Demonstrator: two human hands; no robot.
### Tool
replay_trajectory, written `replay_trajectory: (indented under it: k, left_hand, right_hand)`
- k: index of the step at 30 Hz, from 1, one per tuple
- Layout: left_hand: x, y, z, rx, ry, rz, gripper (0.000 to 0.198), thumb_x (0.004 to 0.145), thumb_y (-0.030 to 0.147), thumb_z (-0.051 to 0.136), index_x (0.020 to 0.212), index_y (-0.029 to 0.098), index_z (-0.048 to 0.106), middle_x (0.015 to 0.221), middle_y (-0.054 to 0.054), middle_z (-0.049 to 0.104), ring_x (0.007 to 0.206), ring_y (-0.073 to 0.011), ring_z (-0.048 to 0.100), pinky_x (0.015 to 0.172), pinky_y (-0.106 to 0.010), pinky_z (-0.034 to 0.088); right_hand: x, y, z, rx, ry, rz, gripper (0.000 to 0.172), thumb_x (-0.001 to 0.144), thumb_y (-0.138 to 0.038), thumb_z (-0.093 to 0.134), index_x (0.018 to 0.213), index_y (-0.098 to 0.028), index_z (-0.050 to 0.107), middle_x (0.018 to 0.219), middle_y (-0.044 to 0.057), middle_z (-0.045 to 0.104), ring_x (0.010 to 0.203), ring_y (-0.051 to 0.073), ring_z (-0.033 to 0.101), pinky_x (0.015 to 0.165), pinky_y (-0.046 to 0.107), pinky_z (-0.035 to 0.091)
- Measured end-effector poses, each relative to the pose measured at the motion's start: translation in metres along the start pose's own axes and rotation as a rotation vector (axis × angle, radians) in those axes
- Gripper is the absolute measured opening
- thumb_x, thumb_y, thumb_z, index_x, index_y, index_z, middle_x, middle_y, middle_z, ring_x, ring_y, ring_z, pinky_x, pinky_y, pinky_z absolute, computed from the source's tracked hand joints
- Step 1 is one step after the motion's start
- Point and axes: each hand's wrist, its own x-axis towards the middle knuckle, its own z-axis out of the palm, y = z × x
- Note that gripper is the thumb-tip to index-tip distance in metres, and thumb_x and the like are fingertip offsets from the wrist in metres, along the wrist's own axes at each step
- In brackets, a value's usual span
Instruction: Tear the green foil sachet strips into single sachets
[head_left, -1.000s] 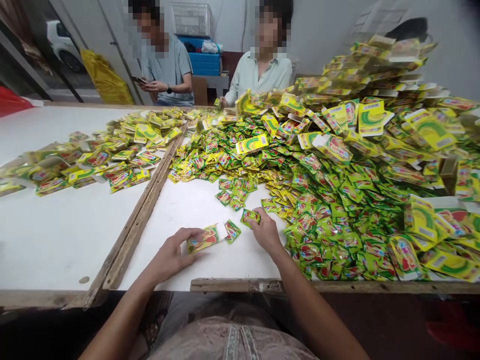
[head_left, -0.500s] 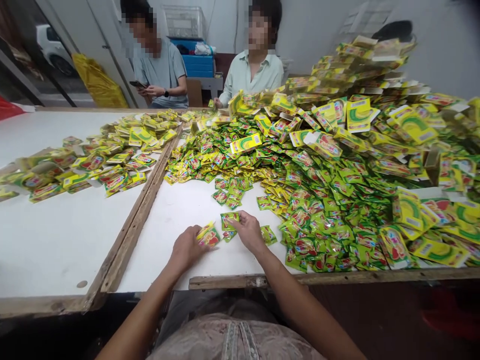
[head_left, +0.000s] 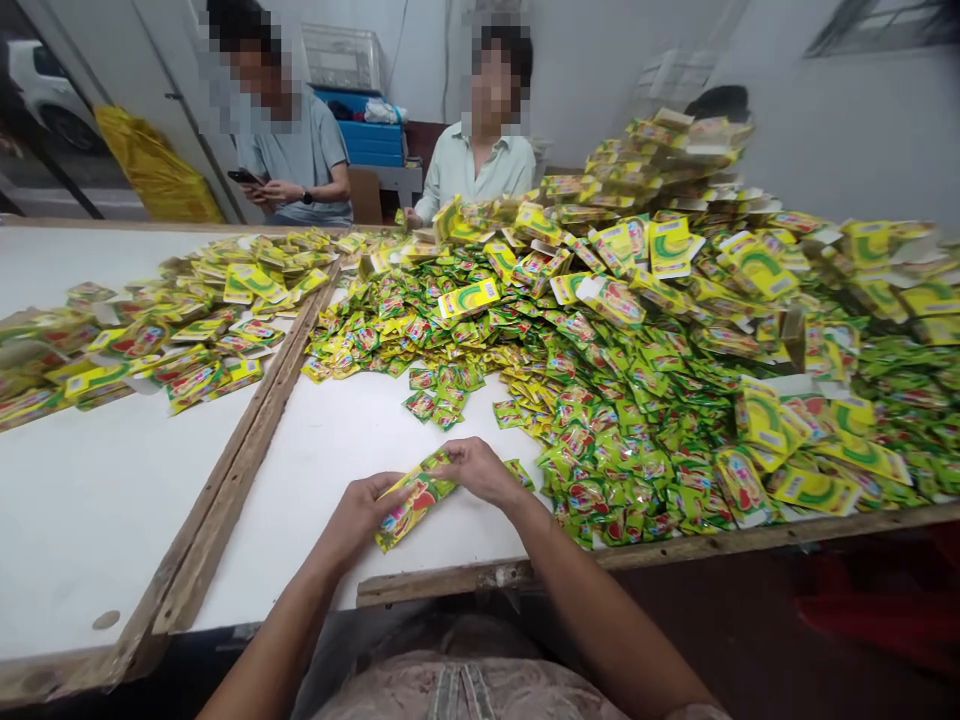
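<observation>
Table: white top [head_left: 172, 470], split by a raised wooden strip [head_left: 244, 445]; anything pushed too far left could catch against that strip.
Big heap: yellow boxes and green packets [head_left: 622, 440] piled together on the right, steepest toward the back. A bump from the right forearm might set the near slope sliding into the working space.
Smaller heap: yellow boxes [head_left: 202, 350] lying left of the strip, well apart from both hands.
Left hand: this one [head_left: 356, 520] grasps the box around its lower part, thumb along the printed face; too tight a squeeze could bow the thin card and narrow the mouth.
Right hand: here [head_left: 480, 475] the fingers are pinched on a packet at the box's upper end.
Box: yellow and green [head_left: 409, 515], tilted between the hands above the bare white top. If its end flap folds inward (I cannot see the flap here), it could block the way.
Packet: green [head_left: 436, 463], mostly hidden by the fingertips; a corner might snag on the card edge, crumpling it.
Loose packet: one [head_left: 520, 474] lies just beside the right wrist, where a sleeveless sweep could drag it.
</observation>
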Motion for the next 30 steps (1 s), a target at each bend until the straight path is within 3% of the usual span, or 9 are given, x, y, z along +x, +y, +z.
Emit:
replay_trajectory:
  k: [4,8,12,15,18,22,26,30]
  left_hand:
    - [0.005,0.004,0.007,-0.204,-0.016,-0.03,0.04,0.064,0.035,0.076,0.097,0.015,0.067,0.08,-0.005,0.073,0.067,-0.0149,0.064,0.063,-0.023,0.048]
    - [0.008,0.009,0.011,-0.332,-0.011,-0.017,0.04,0.061,0.03,0.079,0.096,0.014,0.067,0.082,-0.006,0.073,0.065,-0.0138,0.065,0.061,-0.021,0.049]
    - [0.008,0.012,0.01,-0.406,-0.006,-0.029,0.039,0.059,0.027,0.08,0.094,0.013,0.067,0.082,-0.007,0.074,0.062,-0.0132,0.066,0.059,-0.02,0.05]
    - [0.008,0.013,0.01,-0.436,0.027,-0.039,0.041,0.057,0.026,0.082,0.093,0.013,0.066,0.081,-0.007,0.074,0.065,-0.0141,0.067,0.06,-0.02,0.051]
    - [0.01,0.011,0.009,-0.437,0.021,-0.049,0.043,0.058,0.027,0.082,0.094,0.013,0.066,0.08,-0.008,0.074,0.065,-0.0147,0.067,0.059,-0.02,0.051]
    - [0.014,0.01,0.008,-0.42,0.034,-0.035,0.042,0.057,0.027,0.082,0.093,0.012,0.065,0.076,-0.007,0.073,0.059,-0.0124,0.065,0.054,-0.018,0.048]
    - [0.015,0.013,0.005,-0.427,0.076,-0.002,0.044,0.054,0.028,0.083,0.091,0.011,0.065,0.072,-0.005,0.073,0.055,-0.0109,0.063,0.051,-0.018,0.047]
    - [0.013,0.013,0.0,-0.421,0.131,-0.003,0.045,0.052,0.028,0.084,0.089,0.011,0.065,0.072,-0.006,0.073,0.053,-0.0116,0.063,0.05,-0.019,0.047]
  right_hand:
    - [0.001,-0.012,0.001,-0.254,-0.056,-0.084,0.014,0.073,-0.03,0.062,0.071,-0.019,0.069,0.06,-0.003,0.062,0.061,0.012,0.054,0.058,0.021,0.039]
    - [0.0,-0.019,-0.007,-0.502,-0.017,-0.188,0.032,0.084,-0.028,0.049,0.111,-0.019,0.063,0.099,0.005,0.069,0.088,0.018,0.06,0.078,0.027,0.044]
    - [0.013,-0.015,-0.042,-0.839,0.155,-0.049,0.045,0.085,-0.019,0.043,0.129,-0.012,0.049,0.117,0.013,0.061,0.107,0.022,0.054,0.093,0.032,0.038]
    - [0.024,-0.009,-0.067,-1.108,0.253,0.121,0.046,0.08,-0.007,0.04,0.125,-0.009,0.051,0.114,0.015,0.061,0.104,0.024,0.054,0.089,0.034,0.037]
    - [0.033,-0.009,-0.077,-1.267,0.267,0.114,0.038,0.081,-0.005,0.037,0.11,-0.012,0.06,0.105,0.013,0.063,0.098,0.023,0.053,0.084,0.032,0.036]
    - [0.044,-0.015,-0.082,-1.481,0.331,0.141,0.033,0.083,-0.007,0.038,0.104,-0.01,0.063,0.106,0.019,0.06,0.098,0.026,0.048,0.079,0.037,0.034]
    - [0.05,-0.019,-0.094,-1.544,0.214,0.193,0.029,0.078,-0.004,0.044,0.09,-0.011,0.069,0.098,0.02,0.064,0.1,0.028,0.045,0.077,0.039,0.031]
    - [0.043,-0.018,-0.105,-1.53,0.232,0.073,0.027,0.078,-0.005,0.043,0.081,-0.009,0.07,0.088,0.021,0.066,0.094,0.029,0.048,0.076,0.039,0.032]
